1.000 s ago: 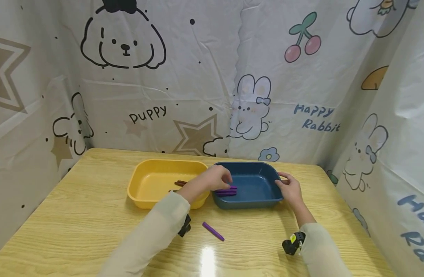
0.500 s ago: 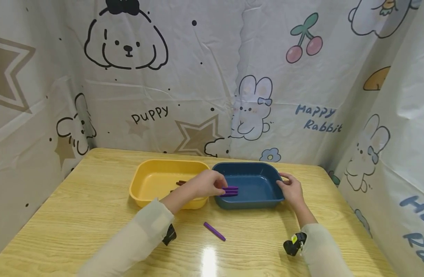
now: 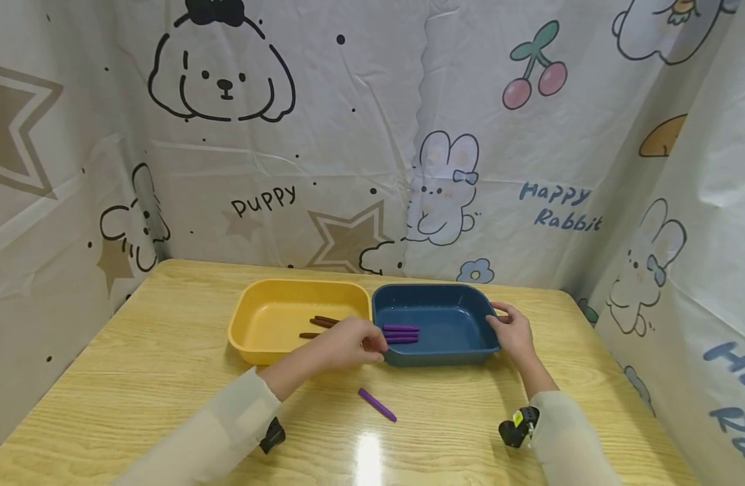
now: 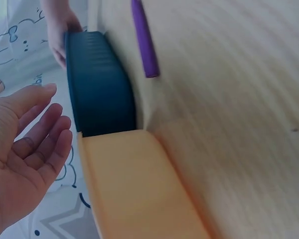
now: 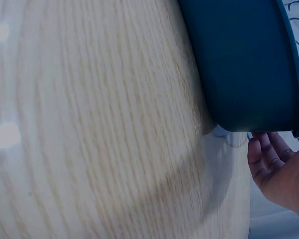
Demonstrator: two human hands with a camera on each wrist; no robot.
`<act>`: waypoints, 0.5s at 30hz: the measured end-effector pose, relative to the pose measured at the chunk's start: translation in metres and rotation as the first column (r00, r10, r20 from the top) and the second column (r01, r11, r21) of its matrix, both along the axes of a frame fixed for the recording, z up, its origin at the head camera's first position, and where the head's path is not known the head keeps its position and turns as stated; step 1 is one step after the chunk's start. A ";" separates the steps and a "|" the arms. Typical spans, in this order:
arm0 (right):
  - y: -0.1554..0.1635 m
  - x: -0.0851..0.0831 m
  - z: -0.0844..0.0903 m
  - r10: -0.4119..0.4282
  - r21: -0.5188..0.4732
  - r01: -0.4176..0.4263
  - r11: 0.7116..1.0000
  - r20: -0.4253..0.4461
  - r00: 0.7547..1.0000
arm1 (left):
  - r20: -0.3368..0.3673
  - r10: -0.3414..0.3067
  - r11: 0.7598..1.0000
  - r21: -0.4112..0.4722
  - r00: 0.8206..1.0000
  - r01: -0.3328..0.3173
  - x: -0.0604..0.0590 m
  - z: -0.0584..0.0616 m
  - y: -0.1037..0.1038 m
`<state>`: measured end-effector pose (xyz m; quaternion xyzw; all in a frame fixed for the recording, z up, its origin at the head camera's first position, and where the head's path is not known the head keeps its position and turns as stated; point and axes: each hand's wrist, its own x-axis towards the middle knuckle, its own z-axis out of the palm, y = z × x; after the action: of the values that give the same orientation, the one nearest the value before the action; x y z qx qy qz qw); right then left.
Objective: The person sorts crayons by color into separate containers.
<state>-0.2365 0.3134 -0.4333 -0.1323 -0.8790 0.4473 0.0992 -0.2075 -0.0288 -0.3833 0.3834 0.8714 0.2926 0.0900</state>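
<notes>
My left hand (image 3: 365,343) hovers over the front rims where the yellow tray (image 3: 244,317) and the blue tray (image 3: 451,358) meet. The left wrist view shows that hand (image 4: 42,132) palm up, fingers relaxed, holding nothing. Three purple crayons (image 3: 401,333) lie side by side in the blue tray, just right of its fingertips. My right hand (image 3: 509,331) rests against the blue tray's right wall, thumb at the rim; its fingers (image 5: 267,167) look loosely straight. Another purple crayon (image 3: 377,405) lies on the table in front of the trays.
Brown crayons (image 3: 321,322) lie in the yellow tray. The wooden table (image 3: 153,378) is enclosed by cartoon-printed curtains (image 3: 348,135) at the back and both sides. The trays stand side by side, touching. The loose purple crayon (image 4: 143,37) also shows in the left wrist view.
My left hand has drawn back out of the blue tray toward me, leaving the purple crayons lying inside. The right hand has stayed at the tray's right side.
</notes>
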 end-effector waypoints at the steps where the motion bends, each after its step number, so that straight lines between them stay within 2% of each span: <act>1: 0.000 0.000 0.000 0.000 0.000 0.000 1.000 -0.001 1.000 | 0.008 -0.007 1.000 0.006 1.000 0.007 0.002 -0.001 -0.001; 8: -0.002 -0.001 0.000 0.001 -0.006 -0.001 1.000 0.001 1.000 | 0.048 -0.062 0.998 0.015 0.997 0.061 0.016 -0.013 -0.006; 15: -0.001 0.000 -0.001 0.005 -0.008 -0.005 1.000 0.020 1.000 | 0.044 -0.097 0.994 -0.051 0.994 0.100 0.023 -0.030 -0.002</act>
<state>-0.2362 0.3125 -0.4343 -0.1349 -0.8785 0.4496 0.0888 -0.1840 -0.0310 -0.4135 0.4173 0.8568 0.2725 0.1324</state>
